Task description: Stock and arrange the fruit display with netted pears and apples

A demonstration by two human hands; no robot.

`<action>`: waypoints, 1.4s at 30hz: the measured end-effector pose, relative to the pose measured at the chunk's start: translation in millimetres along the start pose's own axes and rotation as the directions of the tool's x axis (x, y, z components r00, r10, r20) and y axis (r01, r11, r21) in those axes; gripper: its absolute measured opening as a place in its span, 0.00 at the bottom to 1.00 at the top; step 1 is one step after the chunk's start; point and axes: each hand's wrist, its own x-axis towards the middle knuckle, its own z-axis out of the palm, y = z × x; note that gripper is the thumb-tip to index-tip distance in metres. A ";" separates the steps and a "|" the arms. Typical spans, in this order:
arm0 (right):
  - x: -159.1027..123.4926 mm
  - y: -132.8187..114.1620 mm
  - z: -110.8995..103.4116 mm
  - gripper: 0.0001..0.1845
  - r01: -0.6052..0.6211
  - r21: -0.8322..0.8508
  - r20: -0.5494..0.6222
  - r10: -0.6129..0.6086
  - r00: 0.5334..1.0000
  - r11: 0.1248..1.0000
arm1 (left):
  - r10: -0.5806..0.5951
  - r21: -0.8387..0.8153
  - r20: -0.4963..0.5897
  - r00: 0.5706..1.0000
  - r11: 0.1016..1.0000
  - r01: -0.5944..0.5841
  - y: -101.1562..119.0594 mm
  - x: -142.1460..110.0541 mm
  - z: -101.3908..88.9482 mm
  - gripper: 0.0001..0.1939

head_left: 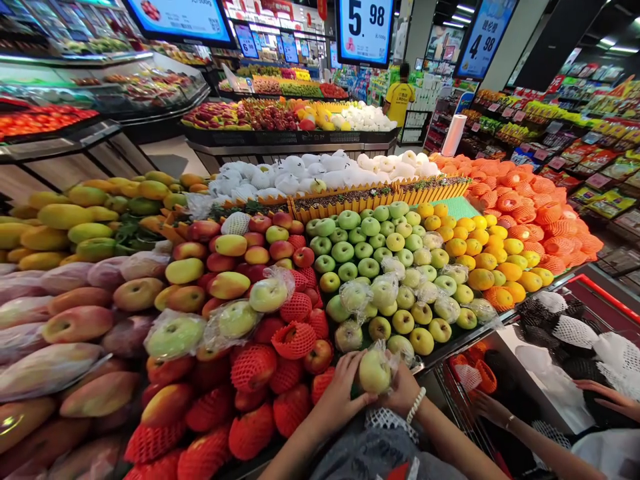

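Note:
A pale green apple (374,373) with clear plastic film around its upper part is held up at the front edge of the fruit display. My left hand (345,381) grips it from the left, with the thumb under it. On the other side my right hand (401,390), with a beaded bracelet on the wrist, closes on the apple and its film; some of these fingers are hidden. A white foam net (393,421) lies below my hands, against a grey garment. Just beyond are green apples (370,268), several in film, and red apples in red foam nets (274,415).
Large mangoes (80,323) spread to the left; oranges (483,280) and fruit in orange nets (520,200) lie to the right. Another person's hand (493,408) rests by a cart (595,293) holding used foam nets. A person in yellow (400,103) stands farther back.

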 end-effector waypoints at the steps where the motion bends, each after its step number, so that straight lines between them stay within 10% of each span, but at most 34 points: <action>1: 2.5 2.4 0.2 0.40 -0.016 -0.186 0.020 0.021 1.000 0.982 | 0.005 0.093 0.004 1.000 0.996 -0.005 -3.2 -0.3 -0.5 0.43; 4: 10.9 5.3 4.0 0.43 -0.024 -0.678 0.072 0.098 0.993 0.735 | -0.033 0.291 0.010 0.999 0.956 0.028 -15.3 1.1 1.9 0.40; 7: 21.4 5.4 15.6 0.45 0.000 -0.797 0.106 0.140 0.984 0.604 | -0.093 0.458 -0.004 0.996 0.885 0.084 -21.1 4.5 6.7 0.38; 15: 26.2 -3.6 -9.2 0.50 0.056 -0.743 0.216 0.160 0.963 0.667 | -0.090 0.671 0.057 0.994 0.741 0.028 -5.7 10.5 6.1 0.37; 20: -0.7 -12.8 -50.7 0.35 -0.295 -0.773 -0.272 0.128 0.954 0.561 | -0.089 0.719 0.093 0.992 0.695 -0.004 0.8 22.6 19.4 0.44; 27: 14.1 -0.6 -36.2 0.44 -0.394 -0.842 -0.339 0.208 0.918 0.368 | -0.135 0.771 0.040 0.990 0.634 0.055 8.3 28.6 19.5 0.36; 36: 23.7 -1.3 -38.0 0.52 -0.088 -0.896 0.014 0.225 0.974 0.435 | 0.106 0.831 -0.014 0.994 0.555 -0.048 -2.2 -5.1 10.1 0.31; 42: 21.0 1.2 -37.7 0.57 -0.083 -0.869 0.040 0.238 0.971 0.487 | 0.269 0.777 -0.021 0.963 0.610 -0.154 14.4 19.0 2.3 0.24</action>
